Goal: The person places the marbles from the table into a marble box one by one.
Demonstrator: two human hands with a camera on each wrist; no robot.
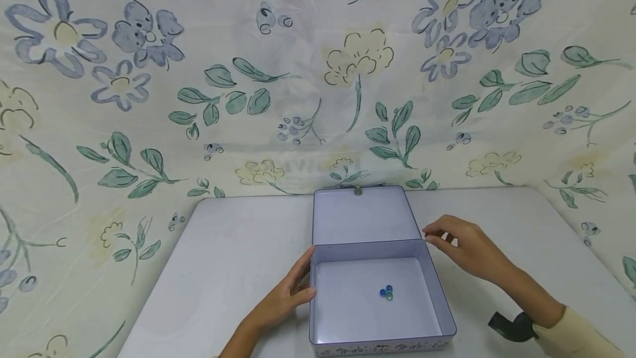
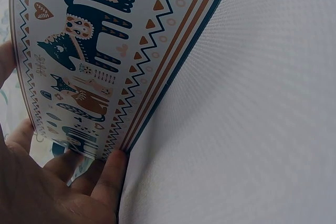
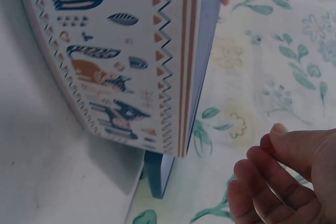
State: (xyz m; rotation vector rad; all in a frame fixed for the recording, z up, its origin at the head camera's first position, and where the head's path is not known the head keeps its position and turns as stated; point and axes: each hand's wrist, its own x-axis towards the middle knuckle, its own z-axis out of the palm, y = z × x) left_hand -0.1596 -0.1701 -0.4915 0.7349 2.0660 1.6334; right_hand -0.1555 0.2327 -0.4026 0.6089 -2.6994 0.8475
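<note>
A shallow lilac tin box (image 1: 377, 325) sits with its hinged lid (image 1: 365, 217) laid back. Inside it, two blue marbles (image 1: 383, 293) and one clear green marble (image 1: 389, 296) lie close together. My left hand (image 1: 278, 300) rests against the box's left wall, with thumb and index tips at the rim and the other fingers along the patterned side (image 2: 86, 51). Beside the back right corner, my right hand (image 1: 467, 245) pinches a small red marble (image 3: 266, 143) between thumb and fingertip; most of it is hidden.
The box stands on a white table (image 1: 238, 247), with table surface on both sides. Behind and around it hangs a floral cloth (image 1: 298, 82). A black strap (image 1: 514, 326) sticks out at my right sleeve.
</note>
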